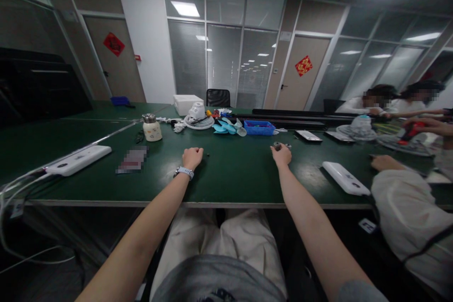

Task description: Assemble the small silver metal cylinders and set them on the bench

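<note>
My left hand [193, 157] rests on the green table with its fingers curled closed; whatever they may hold is hidden. Just to its right lies a tiny dark piece [208, 154], apart from the fingers. Further right, my right hand [282, 155] is closed around a small round metal part [277, 145], which pokes out at the fingertips. Beyond the hands sit light-blue fan blades [226, 127] and a blue plastic basket [259, 128] with small items inside.
A cream bottle [152, 128] stands on the left, near a white power strip [79, 160]. Another power strip [345, 178] lies on the right. A white fan base [198, 118] and a white box [187, 104] are at the back. A co-worker's sleeve [403, 203] is close on the right.
</note>
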A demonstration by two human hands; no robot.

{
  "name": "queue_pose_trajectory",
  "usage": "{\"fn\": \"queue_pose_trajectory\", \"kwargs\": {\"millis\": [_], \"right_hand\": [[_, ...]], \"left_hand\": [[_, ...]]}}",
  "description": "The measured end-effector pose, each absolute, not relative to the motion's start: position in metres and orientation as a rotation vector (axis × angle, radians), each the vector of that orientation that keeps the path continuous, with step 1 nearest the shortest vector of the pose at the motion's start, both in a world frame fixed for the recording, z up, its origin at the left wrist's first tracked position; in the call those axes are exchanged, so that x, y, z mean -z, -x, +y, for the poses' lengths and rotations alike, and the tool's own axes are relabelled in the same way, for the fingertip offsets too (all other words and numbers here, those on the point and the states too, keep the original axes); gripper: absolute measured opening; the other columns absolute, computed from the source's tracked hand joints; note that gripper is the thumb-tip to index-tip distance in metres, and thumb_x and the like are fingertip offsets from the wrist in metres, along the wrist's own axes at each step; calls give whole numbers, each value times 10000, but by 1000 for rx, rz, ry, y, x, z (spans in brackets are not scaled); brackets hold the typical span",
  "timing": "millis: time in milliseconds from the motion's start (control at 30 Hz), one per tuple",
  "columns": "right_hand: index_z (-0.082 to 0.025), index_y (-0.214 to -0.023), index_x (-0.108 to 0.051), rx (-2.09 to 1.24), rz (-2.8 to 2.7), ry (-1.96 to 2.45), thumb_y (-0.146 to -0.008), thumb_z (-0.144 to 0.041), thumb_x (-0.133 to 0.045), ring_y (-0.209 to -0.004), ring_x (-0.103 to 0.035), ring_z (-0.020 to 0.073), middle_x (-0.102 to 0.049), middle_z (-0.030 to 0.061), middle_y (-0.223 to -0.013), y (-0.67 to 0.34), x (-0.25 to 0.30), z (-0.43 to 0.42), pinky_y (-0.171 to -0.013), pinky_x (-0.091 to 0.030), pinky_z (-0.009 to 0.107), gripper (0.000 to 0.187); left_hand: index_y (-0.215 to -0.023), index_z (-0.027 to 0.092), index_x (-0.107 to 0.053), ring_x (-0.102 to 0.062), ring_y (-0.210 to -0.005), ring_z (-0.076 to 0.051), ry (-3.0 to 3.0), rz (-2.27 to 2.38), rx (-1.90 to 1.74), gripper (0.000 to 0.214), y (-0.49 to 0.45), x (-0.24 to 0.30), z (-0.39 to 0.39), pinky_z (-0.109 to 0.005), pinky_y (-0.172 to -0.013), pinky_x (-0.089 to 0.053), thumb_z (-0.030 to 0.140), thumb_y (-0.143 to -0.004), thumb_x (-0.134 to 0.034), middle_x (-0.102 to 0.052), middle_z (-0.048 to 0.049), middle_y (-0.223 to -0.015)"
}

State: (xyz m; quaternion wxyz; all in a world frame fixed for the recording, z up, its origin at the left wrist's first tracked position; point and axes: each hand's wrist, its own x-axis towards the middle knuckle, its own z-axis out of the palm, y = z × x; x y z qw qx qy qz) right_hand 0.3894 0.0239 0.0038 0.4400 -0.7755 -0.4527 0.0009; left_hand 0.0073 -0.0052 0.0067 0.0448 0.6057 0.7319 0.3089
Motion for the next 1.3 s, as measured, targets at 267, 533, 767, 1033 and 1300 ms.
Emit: {"fn": "queue_pose_trajectory", "kwargs": {"millis": [267, 533, 767, 1033, 1300], "right_hand": [[-221, -1426, -354, 159, -1223, 1723, -829, -316, -547, -1127, -530, 280, -446, 160, -1366, -354, -33, -3, -901, -426, 392, 634], [-296, -972, -720, -619, -1790, 1269, -662, -468, -768, -864, -606, 223, -580, -5, -618, -202, -20, -8, -825, -453, 306, 358], [-321, -667, -713, -613, -1809, 1331, -636, -363, -817, -934, -621, 221, -630, -14, -632, -149, -5, 8, -860, -447, 306, 116], [-266, -898, -740, 44, -1678, 1420, -854, -361, -594, -994, -505, 232, -621, 72, -931, -255, -31, 12, -956, -311, 404, 179], [-195, -985, -726, 483, -1289, 1802, -902, -375, -477, -1001, -405, 291, -584, 151, -1023, -380, -21, 27, -844, -248, 444, 319]], "left_hand": [[-773, 219, -722, -590, -929, -273, -1850, 2218, -956, 413, -8, -8, -8, -335, -770, -422, 403, -845, -360, -709, -113, -876], [-805, 212, -712, -605, -845, -236, -1827, 2206, -1041, 429, -7, -6, -6, -301, -722, -403, 397, -865, -330, -709, -107, -881], [-778, 211, -699, -608, -826, -220, -1841, 2211, -1033, 422, -7, -5, -5, -289, -702, -391, 403, -869, -334, -710, -94, -861], [-727, 203, -665, -617, -802, -207, -1751, 2135, -1093, 435, 8, -6, 2, -272, -682, -393, 432, -887, -333, -709, -84, -837], [-753, 160, -666, -634, -763, -173, -1601, 1995, -1316, 396, 60, -4, 2, -247, -706, -429, 401, -892, -384, -713, -72, -827]]}}
